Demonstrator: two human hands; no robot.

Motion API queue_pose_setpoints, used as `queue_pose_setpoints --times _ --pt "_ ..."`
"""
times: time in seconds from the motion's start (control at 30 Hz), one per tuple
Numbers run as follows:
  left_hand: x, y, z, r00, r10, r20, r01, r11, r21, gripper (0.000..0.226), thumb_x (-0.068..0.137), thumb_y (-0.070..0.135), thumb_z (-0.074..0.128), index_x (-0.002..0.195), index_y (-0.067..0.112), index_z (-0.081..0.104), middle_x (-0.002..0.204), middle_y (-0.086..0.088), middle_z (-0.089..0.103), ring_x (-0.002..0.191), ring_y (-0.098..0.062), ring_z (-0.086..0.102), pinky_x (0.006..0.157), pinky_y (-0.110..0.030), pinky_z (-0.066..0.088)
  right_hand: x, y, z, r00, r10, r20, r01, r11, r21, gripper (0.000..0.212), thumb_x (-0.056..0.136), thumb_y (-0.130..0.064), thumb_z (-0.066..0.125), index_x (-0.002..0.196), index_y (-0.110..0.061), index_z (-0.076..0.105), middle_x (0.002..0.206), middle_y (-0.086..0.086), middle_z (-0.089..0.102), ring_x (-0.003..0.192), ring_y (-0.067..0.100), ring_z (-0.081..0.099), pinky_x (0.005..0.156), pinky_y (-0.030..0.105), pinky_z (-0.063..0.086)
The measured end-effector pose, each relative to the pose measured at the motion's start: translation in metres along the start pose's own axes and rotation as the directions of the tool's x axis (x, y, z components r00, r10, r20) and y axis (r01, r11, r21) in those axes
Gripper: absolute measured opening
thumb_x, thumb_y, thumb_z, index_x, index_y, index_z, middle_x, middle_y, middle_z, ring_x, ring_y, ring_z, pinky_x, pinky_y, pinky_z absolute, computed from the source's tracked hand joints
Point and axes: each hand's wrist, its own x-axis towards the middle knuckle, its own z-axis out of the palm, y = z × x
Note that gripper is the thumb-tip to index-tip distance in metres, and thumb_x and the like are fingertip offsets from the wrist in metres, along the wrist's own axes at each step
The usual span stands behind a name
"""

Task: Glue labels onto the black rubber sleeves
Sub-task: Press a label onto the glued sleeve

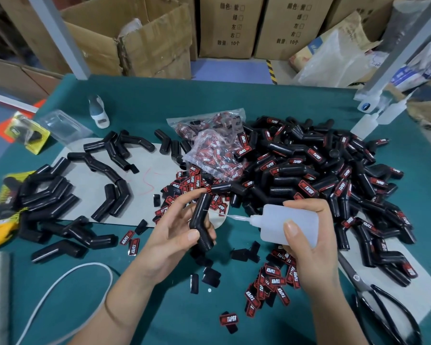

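1. Your green table (234, 100) carries everything; a grey mat (144, 170) lies on it left of centre.
2. A large heap of labelled sleeves (321, 175) fills the right and far side, just beyond your right hand.
3. Plain sleeves (47, 195) lie scattered on the left, on and beside the mat, well apart from both hands.
4. Clear bags of labels (214, 145) sit at the far centre, against the heap.
5. Loose labels (269, 282) lie below and between your wrists and beyond your left hand.
6. Black scissors (383, 307) lie at the near right; a white cable (67, 275) curves at the near left.
7. Your left hand (177, 235) grips one black rubber sleeve (202, 220) upright, thumb and fingers curled round it, in front of the label pile.
8. Your right hand (309, 245) clasps a translucent glue bottle (289, 222), its thin nozzle pointing left and reaching the sleeve's side.
9. The held sleeve is glossy, bent at an angle near its middle, and shows no label on the visible face.
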Motion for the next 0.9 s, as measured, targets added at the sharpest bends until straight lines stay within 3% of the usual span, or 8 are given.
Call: queue_pose_setpoints --times 0.1,0.17,0.4,0.9 --pt "-0.0006 0.0010 -0.0007 1.000 0.005 -0.004 -0.005 1.000 0.013 0.068 0.094 0.005 0.065 0.157 0.017 0.042 0.109 -0.011 0.062 0.100 -0.032 0.065 0.089 -0.041 0.056 -0.0008 -0.0065 0.0023 0.997 -0.075 -0.005 0.075 0.997 -0.031 0.021 0.092 -0.037 0.058 0.113 -0.038 0.058 0.112 -0.022 0.063 0.095 -0.004 0.063 0.075 0.008 0.050" --pt "-0.0012 0.0015 -0.0005 1.000 0.006 -0.007 -0.006 1.000 0.021 0.068 0.094 0.005 0.065 0.157 0.017 0.043 0.108 -0.011 0.062 0.100 -0.031 0.065 0.088 -0.040 0.056 -0.0019 -0.0085 0.0028 0.996 -0.086 -0.008 0.085 0.995 -0.042 0.020 0.092 -0.036 0.058 0.112 -0.037 0.057 0.112 -0.024 0.063 0.095 -0.007 0.062 0.075 0.003 0.047" --pt "-0.0019 0.0016 0.0020 1.000 0.008 -0.025 -0.007 1.000 0.025 0.068 0.090 0.007 0.065 0.154 0.016 0.047 0.103 -0.013 0.062 0.094 -0.032 0.062 0.085 -0.039 0.054 -0.0031 -0.0108 0.0049 0.994 -0.108 -0.012 0.108 0.994 -0.016 0.023 0.090 -0.037 0.061 0.111 -0.048 0.058 0.109 -0.022 0.064 0.087 -0.006 0.063 0.069 0.006 0.049" --pt "-0.0024 0.0042 0.0044 1.000 -0.007 -0.028 0.008 1.000 0.026 0.068 0.090 0.009 0.067 0.154 0.015 0.048 0.104 -0.013 0.061 0.093 -0.031 0.062 0.083 -0.038 0.055 -0.0055 -0.0108 0.0046 0.993 -0.120 -0.006 0.120 0.993 -0.020 0.025 0.091 -0.036 0.061 0.113 -0.048 0.057 0.112 -0.021 0.064 0.091 -0.001 0.065 0.069 0.009 0.051"
